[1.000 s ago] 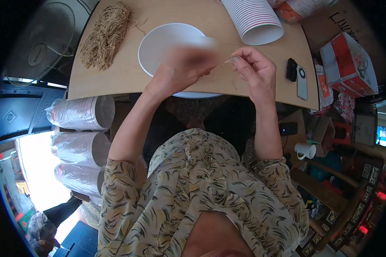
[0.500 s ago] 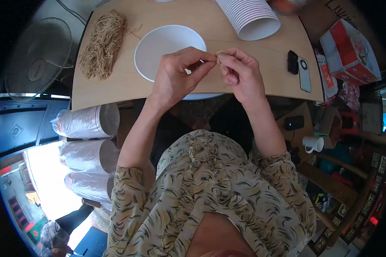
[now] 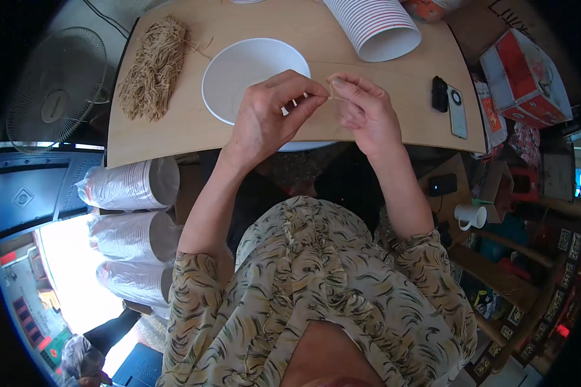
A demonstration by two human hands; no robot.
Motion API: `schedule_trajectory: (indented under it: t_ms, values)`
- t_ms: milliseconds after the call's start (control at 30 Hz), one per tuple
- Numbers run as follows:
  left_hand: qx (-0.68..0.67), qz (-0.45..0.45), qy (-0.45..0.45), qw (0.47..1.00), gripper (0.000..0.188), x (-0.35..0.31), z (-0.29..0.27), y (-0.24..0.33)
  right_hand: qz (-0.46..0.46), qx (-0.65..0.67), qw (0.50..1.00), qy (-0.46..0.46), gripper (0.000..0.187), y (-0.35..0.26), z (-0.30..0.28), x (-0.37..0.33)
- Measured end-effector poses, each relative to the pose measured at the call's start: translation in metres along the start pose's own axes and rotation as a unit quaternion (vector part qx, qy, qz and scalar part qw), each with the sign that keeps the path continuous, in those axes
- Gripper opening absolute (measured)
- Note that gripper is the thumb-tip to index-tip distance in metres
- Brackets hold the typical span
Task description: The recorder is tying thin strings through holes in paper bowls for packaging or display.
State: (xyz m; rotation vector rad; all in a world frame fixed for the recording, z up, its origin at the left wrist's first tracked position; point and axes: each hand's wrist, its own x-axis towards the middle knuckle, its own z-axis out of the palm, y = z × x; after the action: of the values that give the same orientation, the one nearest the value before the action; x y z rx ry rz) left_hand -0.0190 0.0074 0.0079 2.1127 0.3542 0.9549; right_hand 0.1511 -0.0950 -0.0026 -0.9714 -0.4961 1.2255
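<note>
left hand [image 3: 265,111] and right hand [image 3: 372,111] pinch string [image 3: 331,94] (tan, seemingly).

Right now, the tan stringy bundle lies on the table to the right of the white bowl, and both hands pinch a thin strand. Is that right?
No: the head view shows the tan stringy bundle left of the white bowl. It does lie on the table, and the left hand and right hand pinch a thin strand.

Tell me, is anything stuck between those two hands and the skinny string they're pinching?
Nothing visible is. The left hand and right hand pinch the thin tan strand directly with their fingertips. The white round container is behind the left hand in this view, not between hand and strand.
</note>
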Motion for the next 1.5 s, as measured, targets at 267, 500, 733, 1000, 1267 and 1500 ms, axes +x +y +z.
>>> schedule_trajectory:
  t_ms: [267, 500, 733, 1000, 1267, 1500]
  values:
    - [0.027, 0.024, 0.049, 0.998, 0.017, -0.003, 0.006, 0.004, 0.047, 0.075, 0.996, -0.032, 0.013, 0.013, -0.002, 0.002]
    - [0.085, 0.070, 0.075, 0.991, 0.014, -0.006, 0.008, -0.008, 0.055, 0.064, 0.996, -0.030, 0.011, 0.013, 0.003, 0.001]
    - [0.015, -0.027, 0.011, 0.999, 0.010, 0.002, -0.006, -0.003, 0.077, 0.036, 0.996, -0.015, 0.013, -0.005, 0.009, -0.002]
    - [-0.229, -0.227, -0.100, 0.941, 0.018, 0.016, -0.021, -0.011, -0.238, -0.270, 0.933, 0.010, 0.012, -0.003, 0.008, -0.002]
    - [-0.339, -0.275, -0.104, 0.894, 0.020, 0.017, -0.021, -0.015, -0.319, -0.431, 0.843, 0.029, 0.020, 0.005, 0.014, -0.009]
    - [-0.323, -0.273, -0.099, 0.901, 0.020, 0.017, -0.019, -0.014, -0.355, -0.436, 0.827, 0.023, 0.011, 0.010, 0.013, -0.006]
